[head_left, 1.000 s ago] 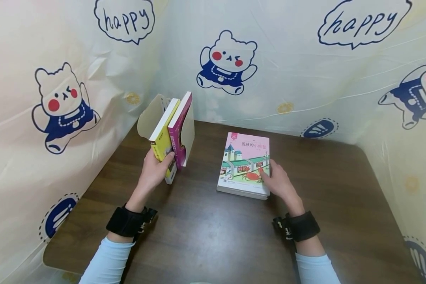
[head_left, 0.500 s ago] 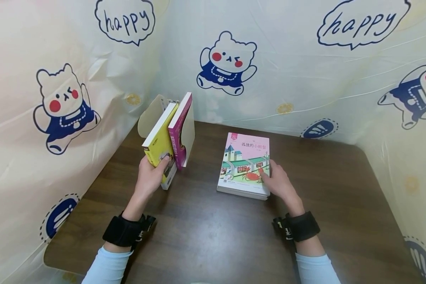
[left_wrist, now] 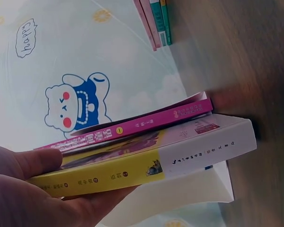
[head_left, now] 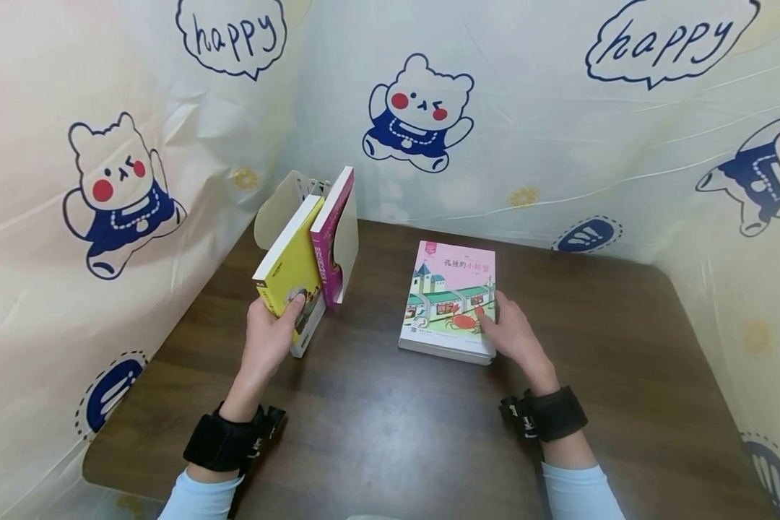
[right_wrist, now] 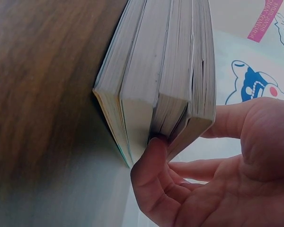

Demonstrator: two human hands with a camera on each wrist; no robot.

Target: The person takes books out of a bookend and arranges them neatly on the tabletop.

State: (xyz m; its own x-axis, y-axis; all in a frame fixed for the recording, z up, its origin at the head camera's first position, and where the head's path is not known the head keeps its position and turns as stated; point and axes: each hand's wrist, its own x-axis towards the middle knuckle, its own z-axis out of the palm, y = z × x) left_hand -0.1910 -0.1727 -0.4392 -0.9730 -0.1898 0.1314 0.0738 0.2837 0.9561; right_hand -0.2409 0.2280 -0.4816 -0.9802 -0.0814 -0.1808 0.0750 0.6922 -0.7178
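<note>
My left hand (head_left: pixel 268 338) grips a thick yellow book (head_left: pixel 294 254), thumb on its cover and fingers on the far side. In the left wrist view its yellow and white spine (left_wrist: pixel 137 174) faces the camera. Close on its right stands a magenta book (head_left: pixel 326 253), inside a cream bookend (head_left: pixel 347 249). A stack of several books lies flat to the right, topped by a pink book (head_left: pixel 451 296) with a crab on its cover. My right hand (head_left: pixel 515 332) holds the stack's right edge, thumb on top; the right wrist view shows fingers against the page edges (right_wrist: pixel 146 66).
The dark wooden table (head_left: pixel 390 433) extends around the books. A patterned curtain (head_left: pixel 526 108) encloses its back and sides. The bookend's left panel (head_left: pixel 275 213) stands upright near the back left edge.
My left hand has drawn the yellow book toward me and slightly left, partly out of the bookend beside the magenta book. The right hand and the stack stay in place.
</note>
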